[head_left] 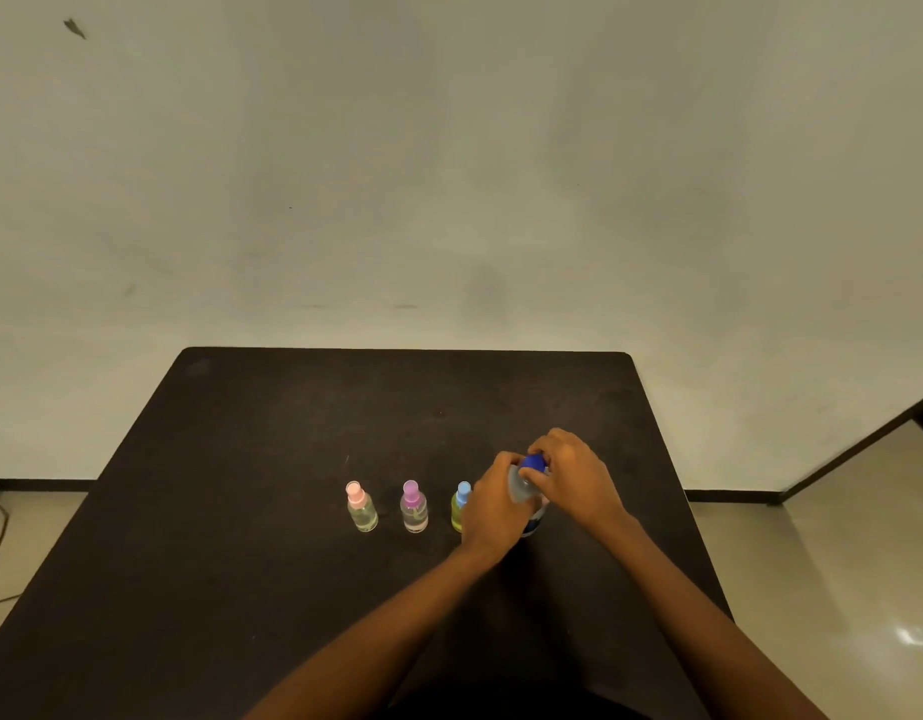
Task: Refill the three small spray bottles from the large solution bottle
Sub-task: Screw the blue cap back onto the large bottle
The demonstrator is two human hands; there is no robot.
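black table, seen from the head view. three small spray bottles stand upright in a row near its middle, each apart from the next: pink-capped bottle, purple-capped bottle, then blue-capped bottle with yellow-green liquid, partly hidden by the left hand. that hand's fingers wrap the body of the large solution bottle, upright on the table just right of the row. right hand sits on top, fingers curled round the dark blue cap.
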